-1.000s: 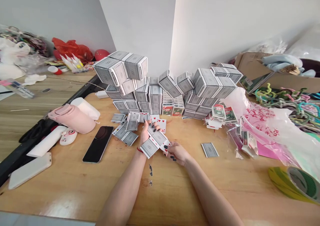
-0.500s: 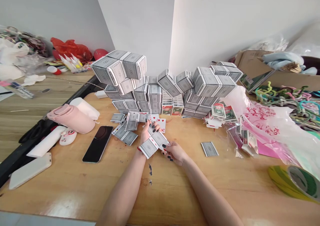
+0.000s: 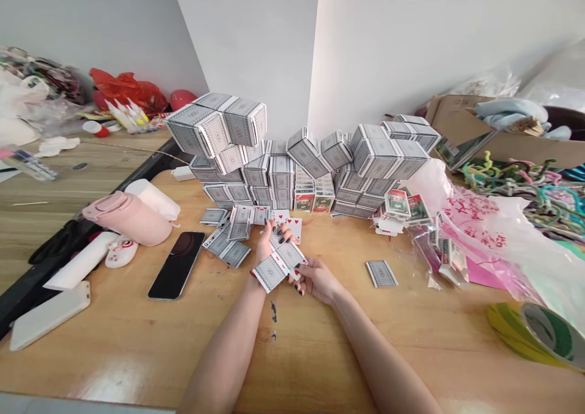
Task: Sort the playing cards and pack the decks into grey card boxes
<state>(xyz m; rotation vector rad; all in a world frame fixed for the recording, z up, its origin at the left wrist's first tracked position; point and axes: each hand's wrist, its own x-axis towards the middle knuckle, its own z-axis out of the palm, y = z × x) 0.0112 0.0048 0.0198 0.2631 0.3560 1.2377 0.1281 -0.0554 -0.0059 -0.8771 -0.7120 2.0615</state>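
Observation:
My left hand (image 3: 267, 244) and my right hand (image 3: 317, 281) meet at the middle of a wooden table (image 3: 137, 335). Both hold a spread of grey-backed playing cards (image 3: 274, 266) between them, its backs facing up. A few face-up red-suited cards (image 3: 293, 228) lie just past my left fingertips. Loose grey-backed cards (image 3: 227, 248) lie to the left of my left hand. Behind them rises a tall wall of stacked card decks (image 3: 278, 171).
A black smartphone (image 3: 177, 265) and a pink bottle (image 3: 128, 219) lie left of my hands. One card (image 3: 381, 274) lies to the right. Further right are a plastic bag (image 3: 484, 231), a roll of tape (image 3: 534, 335) and a cardboard box (image 3: 461, 127).
The card spread has closed up a little, and my right hand sits slightly nearer my left. The whole view has drifted slightly.

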